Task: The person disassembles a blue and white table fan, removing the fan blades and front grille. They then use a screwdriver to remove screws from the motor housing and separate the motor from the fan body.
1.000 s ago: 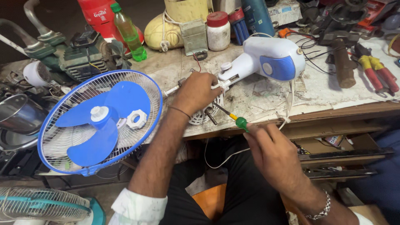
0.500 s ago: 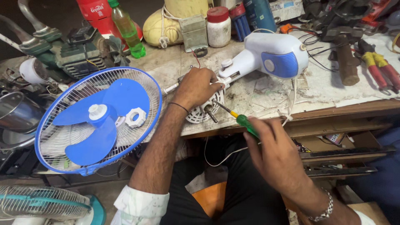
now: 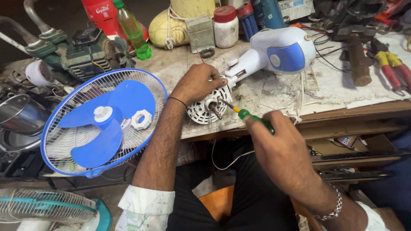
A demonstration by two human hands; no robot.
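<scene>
My left hand grips the top of a white fan motor housing that lies at the workbench's front edge. Its metal shaft points toward me. Behind it, the white and blue fan body rests on the bench. My right hand holds a green-handled screwdriver, whose tip touches the motor face beside the shaft. A blue fan blade with a white nut lies in a white and blue grille to the left.
Red-handled pliers, a hammer, black wires, a white jar, a green bottle and a yellow jug crowd the bench's back. A dark motor and steel pot sit left. Another fan grille lies below.
The view has shifted slightly. My right hand brought the screwdriver up and in, so its tip now meets the motor face. My left hand stays on the housing.
</scene>
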